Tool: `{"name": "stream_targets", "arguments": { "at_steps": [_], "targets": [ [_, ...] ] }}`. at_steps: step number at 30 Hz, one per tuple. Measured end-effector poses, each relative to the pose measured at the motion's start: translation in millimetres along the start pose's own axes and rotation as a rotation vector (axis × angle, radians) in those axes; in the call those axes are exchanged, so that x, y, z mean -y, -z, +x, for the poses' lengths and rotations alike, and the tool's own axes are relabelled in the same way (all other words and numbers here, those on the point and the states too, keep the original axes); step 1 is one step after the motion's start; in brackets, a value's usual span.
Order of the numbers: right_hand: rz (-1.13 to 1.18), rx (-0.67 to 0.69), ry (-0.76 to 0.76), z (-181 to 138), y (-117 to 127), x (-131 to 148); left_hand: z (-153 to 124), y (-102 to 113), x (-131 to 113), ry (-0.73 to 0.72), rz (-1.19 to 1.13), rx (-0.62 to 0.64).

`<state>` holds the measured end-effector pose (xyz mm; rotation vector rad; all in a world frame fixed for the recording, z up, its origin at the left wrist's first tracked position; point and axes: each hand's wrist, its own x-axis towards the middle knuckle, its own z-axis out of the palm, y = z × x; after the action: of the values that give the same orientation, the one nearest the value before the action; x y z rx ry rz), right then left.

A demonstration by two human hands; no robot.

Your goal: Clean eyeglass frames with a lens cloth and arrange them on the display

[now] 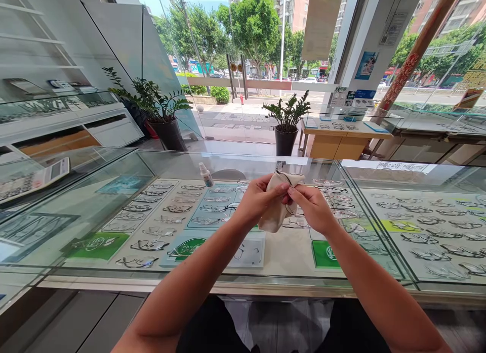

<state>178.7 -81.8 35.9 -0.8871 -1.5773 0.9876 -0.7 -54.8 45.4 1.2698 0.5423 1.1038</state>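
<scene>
A beige cloth [272,219] is bunched between my two hands above the glass counter. My left hand [261,197] is closed on the cloth, thumb on top. A pair of thin dark-rimmed eyeglasses [284,178] shows against the cloth, partly covered by it and by my fingers. My right hand [312,205] pinches the eyeglasses at the cloth's right side, its fingertips close to my left thumb. On the counter to the left stands a small white spray bottle [206,175], apart from both hands.
Under the counter's glass top [235,166] lie rows of eyeglasses and green display cards [325,254]. A calculator [56,172] rests at the far left. Beyond the counter are potted plants [286,135], a wooden display table [334,144] and glass doors.
</scene>
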Motion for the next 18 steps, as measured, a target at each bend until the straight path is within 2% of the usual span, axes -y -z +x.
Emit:
{"name": "stream_targets", "arguments": {
  "at_steps": [5,9,14,18],
  "targets": [
    [0.208,0.136,-0.064,3,6,-9,0,-2,-3,-0.016,-0.03,-0.004],
    [0.308,0.159,-0.103,3,7,-16,-1,-3,-5,-0.058,-0.002,0.029],
    [0.258,0.177,-0.093,3,6,-15,0,-3,0,-0.13,0.068,-0.053],
    [0.191,0.197,-0.079,3,4,-11,0,-5,4,-0.13,0.038,-0.05]
  ]
}}
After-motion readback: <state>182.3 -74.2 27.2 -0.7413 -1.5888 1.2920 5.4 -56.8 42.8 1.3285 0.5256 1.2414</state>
